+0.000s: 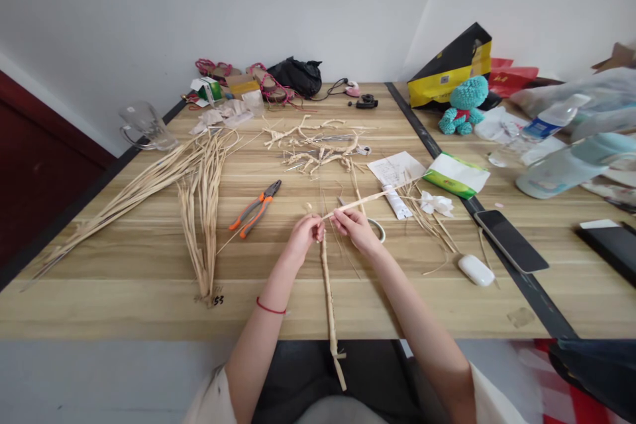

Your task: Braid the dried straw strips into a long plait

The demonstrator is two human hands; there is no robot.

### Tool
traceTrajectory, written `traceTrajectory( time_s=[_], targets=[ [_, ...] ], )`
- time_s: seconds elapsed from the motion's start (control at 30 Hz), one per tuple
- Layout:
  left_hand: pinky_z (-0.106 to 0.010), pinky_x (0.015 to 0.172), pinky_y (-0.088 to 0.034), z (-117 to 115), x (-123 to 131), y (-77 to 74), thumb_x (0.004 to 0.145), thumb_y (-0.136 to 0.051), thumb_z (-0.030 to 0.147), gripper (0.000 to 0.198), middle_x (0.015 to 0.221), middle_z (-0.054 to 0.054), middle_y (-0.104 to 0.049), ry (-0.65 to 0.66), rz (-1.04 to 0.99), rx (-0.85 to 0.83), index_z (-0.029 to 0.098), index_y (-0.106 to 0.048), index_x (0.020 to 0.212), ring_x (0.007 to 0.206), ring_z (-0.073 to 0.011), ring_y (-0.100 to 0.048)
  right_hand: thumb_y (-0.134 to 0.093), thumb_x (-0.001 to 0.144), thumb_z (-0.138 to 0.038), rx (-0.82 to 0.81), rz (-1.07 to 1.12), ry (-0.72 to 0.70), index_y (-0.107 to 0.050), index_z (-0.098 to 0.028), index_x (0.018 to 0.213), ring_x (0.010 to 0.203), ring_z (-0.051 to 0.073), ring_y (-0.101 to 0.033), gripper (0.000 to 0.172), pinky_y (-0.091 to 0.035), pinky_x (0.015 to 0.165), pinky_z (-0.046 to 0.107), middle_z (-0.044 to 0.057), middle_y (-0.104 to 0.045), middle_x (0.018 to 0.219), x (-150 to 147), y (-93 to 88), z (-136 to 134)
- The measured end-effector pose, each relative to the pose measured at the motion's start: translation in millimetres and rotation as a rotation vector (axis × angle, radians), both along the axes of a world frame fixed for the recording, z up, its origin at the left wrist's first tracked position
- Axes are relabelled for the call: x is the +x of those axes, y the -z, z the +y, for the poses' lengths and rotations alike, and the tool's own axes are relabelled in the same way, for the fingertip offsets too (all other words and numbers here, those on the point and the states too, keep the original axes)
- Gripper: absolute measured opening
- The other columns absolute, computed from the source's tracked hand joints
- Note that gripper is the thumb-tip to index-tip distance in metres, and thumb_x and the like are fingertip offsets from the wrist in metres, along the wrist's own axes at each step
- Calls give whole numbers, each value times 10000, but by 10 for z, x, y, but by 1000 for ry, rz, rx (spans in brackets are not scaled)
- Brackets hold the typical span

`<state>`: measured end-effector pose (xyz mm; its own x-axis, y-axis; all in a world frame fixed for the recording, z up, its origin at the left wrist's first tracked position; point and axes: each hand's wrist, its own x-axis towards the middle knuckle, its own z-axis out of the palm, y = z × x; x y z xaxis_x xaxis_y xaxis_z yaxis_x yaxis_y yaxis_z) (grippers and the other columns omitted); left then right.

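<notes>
A long straw-like strip (370, 199) runs from my left hand to the upper right, passing through the fingers of my right hand (356, 229). My left hand (305, 237) is closed around the upper part of a thin rod wrapped in the same pale strip material (328, 291). This rod hangs toward me past the table edge, with a loose strip end sticking out near its bottom. Both hands are close together, fingertips pinched; the exact join between strip and rod is hidden by the fingers. A roll of tape (380, 230) lies partly behind my right hand.
Pliers with orange handles (256, 207) and bundles of dry strips (199, 212) lie left. Beyond are wrapped branch-like pieces (322, 156). On the right are a tube (396, 201), loose strips, a white case (476, 269), a phone (511, 240) and a bottle (546, 126).
</notes>
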<state>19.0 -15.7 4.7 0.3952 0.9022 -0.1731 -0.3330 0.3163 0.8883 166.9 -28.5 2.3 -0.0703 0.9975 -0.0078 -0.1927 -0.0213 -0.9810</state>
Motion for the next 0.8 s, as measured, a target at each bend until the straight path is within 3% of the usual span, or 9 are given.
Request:
traceTrajectory(
  time_s=[0.27, 0.6, 0.8],
  targets=[
    [-233, 495, -330, 16, -5, 11, 716, -501, 272, 223, 469, 31, -431, -23, 33, -10, 180, -405, 538, 447, -83, -405, -603, 768, -536, 12, -91, 6, -608, -181, 677, 469, 94, -352, 366, -272, 504, 257, -48, -420, 491, -9, -22, -11],
    [-206, 479, -301, -18, 16, 63, 710, -526, 315, 215, 504, 48, -446, -131, 267, 97, 171, -440, 576, 460, -69, -395, -474, 847, -482, 168, -487, 60, -583, -175, 725, 645, 156, -484, 348, -370, 609, 270, 7, -546, 657, -72, 127, -13],
    [-204, 480, -294, -39, 28, 26, 718, -564, 386, 267, 507, 53, -438, -117, 310, 126, 173, -449, 606, 474, -69, -391, -442, 870, -453, 188, -501, 32, -520, -188, 696, 602, 144, -441, 326, -355, 582, 264, -10, -485, 621, -87, 126, -13]
  ],
)
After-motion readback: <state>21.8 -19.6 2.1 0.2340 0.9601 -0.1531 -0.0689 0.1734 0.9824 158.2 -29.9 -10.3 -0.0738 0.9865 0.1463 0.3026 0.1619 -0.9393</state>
